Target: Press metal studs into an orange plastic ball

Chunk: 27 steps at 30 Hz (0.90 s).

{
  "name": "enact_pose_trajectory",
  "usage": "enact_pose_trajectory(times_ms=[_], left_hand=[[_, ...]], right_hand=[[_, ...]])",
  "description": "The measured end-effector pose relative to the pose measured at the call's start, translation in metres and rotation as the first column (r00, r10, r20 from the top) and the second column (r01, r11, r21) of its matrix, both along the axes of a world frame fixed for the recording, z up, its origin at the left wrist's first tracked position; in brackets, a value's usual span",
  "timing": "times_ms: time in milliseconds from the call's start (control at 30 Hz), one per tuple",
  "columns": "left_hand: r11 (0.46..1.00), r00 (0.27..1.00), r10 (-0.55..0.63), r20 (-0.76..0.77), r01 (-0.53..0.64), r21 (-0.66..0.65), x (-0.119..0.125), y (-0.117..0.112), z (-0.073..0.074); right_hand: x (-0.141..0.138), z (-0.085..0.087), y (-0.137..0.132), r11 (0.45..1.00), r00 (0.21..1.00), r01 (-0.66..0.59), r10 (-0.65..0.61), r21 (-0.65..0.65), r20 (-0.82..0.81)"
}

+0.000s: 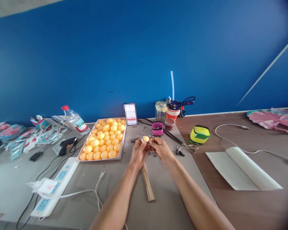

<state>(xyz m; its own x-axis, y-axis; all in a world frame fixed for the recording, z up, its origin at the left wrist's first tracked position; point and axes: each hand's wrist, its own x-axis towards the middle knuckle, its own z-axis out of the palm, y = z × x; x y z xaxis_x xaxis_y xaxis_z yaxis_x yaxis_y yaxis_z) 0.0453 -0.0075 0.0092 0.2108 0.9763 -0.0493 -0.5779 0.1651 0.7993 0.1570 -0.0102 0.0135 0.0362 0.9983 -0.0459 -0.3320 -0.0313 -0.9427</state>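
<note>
A small orange ball (146,138), like a table tennis ball, is gripped between the fingers of my left hand (138,154). Close against it, my right hand (161,150) is closed in a pinch; what its fingertips hold is too small to make out. Beneath both hands lies a wooden strip (148,184), partly hidden by my left hand. Small shiny metal bits (152,154) are scattered on the table around it. Just beyond my hands stands a magenta container (157,129) with small dark pieces inside. On the left, a shallow box (122,147) holds many similar orange balls.
A white power strip (60,185), cables and a glue gun (66,146) lie left, near a water bottle (75,120). Behind are a lidded jar (161,111) and an orange-striped cup (173,113). Right are a yellow-green container (200,134) and a curled paper sheet (244,171).
</note>
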Motion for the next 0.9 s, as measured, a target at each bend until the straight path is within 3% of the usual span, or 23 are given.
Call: enact_pose_trajectory(times_ms=[133,300,433,533,600,700,800,833,900], left_hand=[[0.999,0.999,0.030,-0.039,-0.029,0.012,0.002,-0.002,-0.002],[0.999,0.998,0.042,-0.035,-0.041,0.016,0.004,-0.003,-0.003],[1.000,0.999,0.016,0.035,-0.016,-0.020,0.002,-0.002,0.001],[0.992,0.994,0.009,0.111,0.005,-0.122,-0.003,0.001,0.005],[0.986,0.989,0.012,0.149,0.013,-0.169,-0.006,0.002,0.006],[0.987,0.981,-0.002,0.193,0.033,-0.159,-0.009,0.003,0.005],[0.989,0.976,-0.013,0.216,0.045,-0.142,-0.009,0.004,0.002],[0.989,0.975,-0.011,0.222,0.044,-0.141,-0.009,0.005,0.001],[0.990,0.971,-0.004,0.240,0.037,-0.135,-0.008,0.005,0.001]], right_hand=[[-0.001,-0.003,0.000,0.999,0.997,0.040,-0.041,0.020,0.061],[-0.005,-0.004,0.000,0.991,0.991,0.136,-0.136,0.000,0.013],[-0.004,-0.005,0.002,0.994,0.994,0.111,-0.110,0.007,-0.027],[0.008,-0.005,0.005,0.991,0.980,0.118,-0.127,0.063,0.156],[0.017,-0.004,0.004,0.982,0.855,0.127,-0.181,0.142,0.486],[0.024,-0.001,-0.002,0.980,0.488,0.073,-0.196,0.184,0.851],[0.021,0.002,-0.010,0.995,0.134,-0.012,-0.099,0.102,0.986],[0.019,0.002,-0.011,0.997,0.054,-0.022,-0.072,0.073,0.996],[0.015,0.001,-0.012,0.999,-0.031,-0.022,-0.043,0.042,0.999]])
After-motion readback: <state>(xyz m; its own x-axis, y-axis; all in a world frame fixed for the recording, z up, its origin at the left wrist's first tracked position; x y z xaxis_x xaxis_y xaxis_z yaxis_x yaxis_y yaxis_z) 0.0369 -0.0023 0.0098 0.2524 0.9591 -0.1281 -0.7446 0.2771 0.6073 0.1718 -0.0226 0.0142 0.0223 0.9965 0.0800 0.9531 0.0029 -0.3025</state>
